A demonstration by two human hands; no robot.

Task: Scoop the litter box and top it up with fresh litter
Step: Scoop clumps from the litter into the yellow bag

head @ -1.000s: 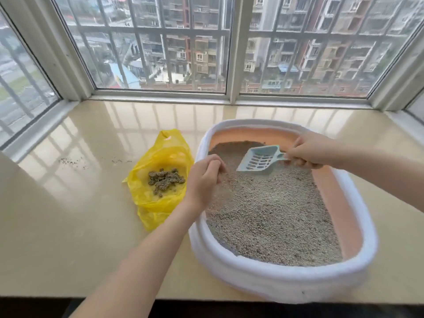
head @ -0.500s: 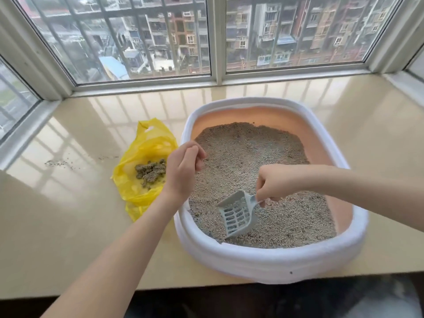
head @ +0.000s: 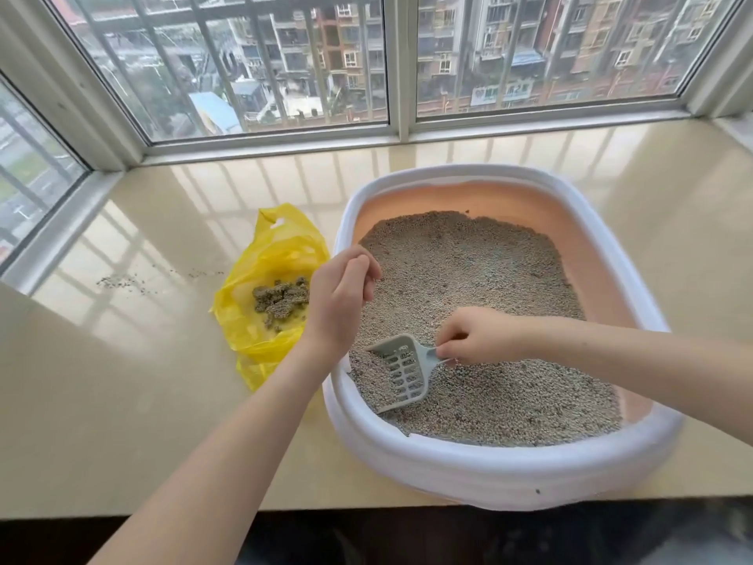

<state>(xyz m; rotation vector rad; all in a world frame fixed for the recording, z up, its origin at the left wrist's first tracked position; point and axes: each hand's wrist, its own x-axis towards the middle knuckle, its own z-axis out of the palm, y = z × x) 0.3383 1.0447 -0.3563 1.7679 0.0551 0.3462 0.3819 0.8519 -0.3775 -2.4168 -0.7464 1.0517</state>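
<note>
You are kneeling at the marble window worktop (head: 142, 422), where the white-rimmed litter box (head: 501, 479) is filling the right half of the frame, grey litter (head: 481, 279) spread across it. To its left the yellow plastic bag (head: 260, 336) is lying open with scooped clumps (head: 281, 301) inside. Your left hand (head: 340, 299) is curling over the box's left rim; whether it is gripping the rim, I cannot tell. Your right hand (head: 476, 338) is pinching the handle of the slotted scoop (head: 401, 373), which a second ago was lifted near the back wall and is now digging into the lower-left corner: another sifting pass is starting, so topping up is not yet due.
</note>
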